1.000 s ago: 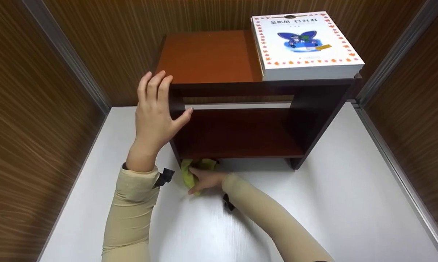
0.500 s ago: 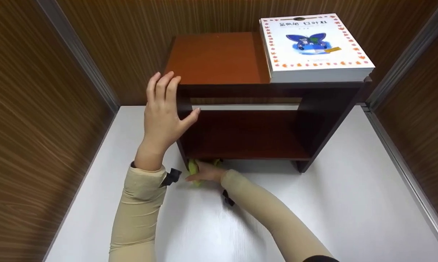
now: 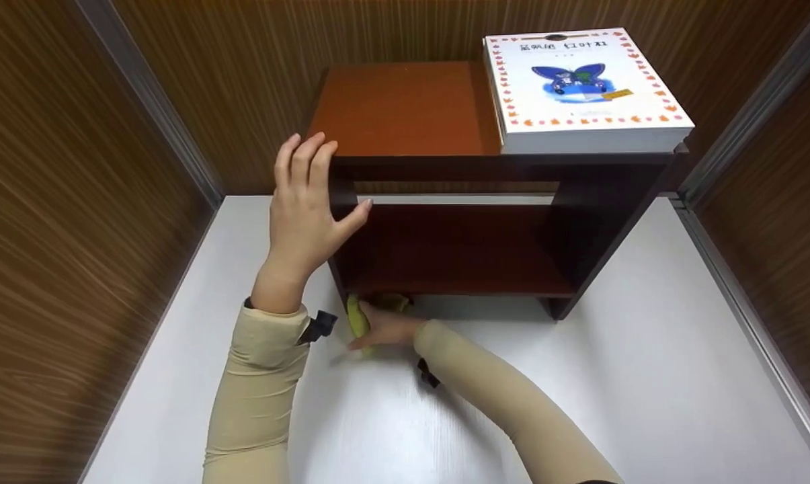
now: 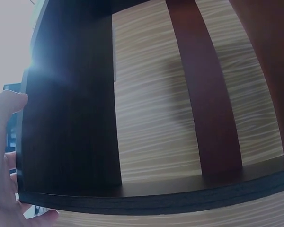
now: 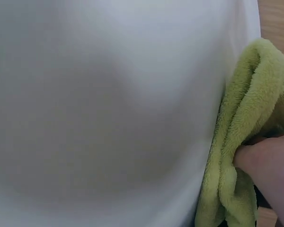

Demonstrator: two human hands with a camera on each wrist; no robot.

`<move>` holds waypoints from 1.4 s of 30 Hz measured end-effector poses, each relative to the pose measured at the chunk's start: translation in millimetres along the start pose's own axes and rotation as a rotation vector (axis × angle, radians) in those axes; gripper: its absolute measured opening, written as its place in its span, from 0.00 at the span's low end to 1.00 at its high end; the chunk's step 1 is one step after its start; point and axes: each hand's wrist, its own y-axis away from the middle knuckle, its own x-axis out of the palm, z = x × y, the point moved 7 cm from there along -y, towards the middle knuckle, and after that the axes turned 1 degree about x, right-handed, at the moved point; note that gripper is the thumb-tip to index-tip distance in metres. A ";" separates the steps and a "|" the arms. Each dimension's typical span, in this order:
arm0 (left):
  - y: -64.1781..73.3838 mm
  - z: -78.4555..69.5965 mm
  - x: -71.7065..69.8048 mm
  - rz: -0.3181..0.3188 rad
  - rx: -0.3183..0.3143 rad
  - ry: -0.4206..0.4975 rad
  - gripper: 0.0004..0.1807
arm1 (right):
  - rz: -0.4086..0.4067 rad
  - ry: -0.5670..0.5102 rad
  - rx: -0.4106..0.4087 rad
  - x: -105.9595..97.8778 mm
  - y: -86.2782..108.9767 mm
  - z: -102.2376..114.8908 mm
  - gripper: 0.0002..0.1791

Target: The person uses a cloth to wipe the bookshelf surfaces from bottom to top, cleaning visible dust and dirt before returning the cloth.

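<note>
A small dark brown wooden shelf (image 3: 455, 249) stands in the middle of the head view. At its upper left corner my left hand (image 3: 298, 218) holds on, fingers over the top edge and thumb across the front. The left wrist view has that hand (image 4: 0, 189) around the end of a dark board. Low down, my right hand (image 3: 392, 328) grips a yellow-green cloth (image 3: 357, 321) at the foot of the left side panel, under the bottom board. Close up in the right wrist view, the fluffy folded cloth (image 5: 248, 99) is bunched in my fingers, which are partly hidden.
A stack of white picture books (image 3: 589, 87), a butterfly on the top cover, lies on the right part of the shelf's top. White floor (image 3: 673, 376) surrounds the shelf. Wood-grain walls (image 3: 75, 222) rise on the left, right and back.
My right hand and the cloth went farther under the bottom board, then came slightly back toward me. The head view has shifted a little. My left hand stays on the shelf's corner.
</note>
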 end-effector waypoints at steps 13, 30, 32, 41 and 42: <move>-0.8 -2.1 1.0 -0.041 0.007 0.028 0.39 | 0.022 -0.009 -0.005 13.0 12.4 1.6 0.57; -1.4 -5.8 1.3 -0.041 0.019 -0.017 0.41 | -0.038 0.007 0.057 2.2 -2.5 -4.1 0.57; -1.2 -5.5 1.0 -0.041 0.018 -0.017 0.41 | -0.052 -0.015 0.074 -0.6 -6.6 -5.8 0.57; -0.9 -4.0 1.1 -0.046 0.016 -0.021 0.40 | -0.078 -0.083 0.095 -15.0 -22.8 -11.7 0.60; -1.6 -3.5 1.0 -0.049 0.017 -0.019 0.40 | -0.077 -0.097 0.093 -17.1 -23.8 -11.2 0.60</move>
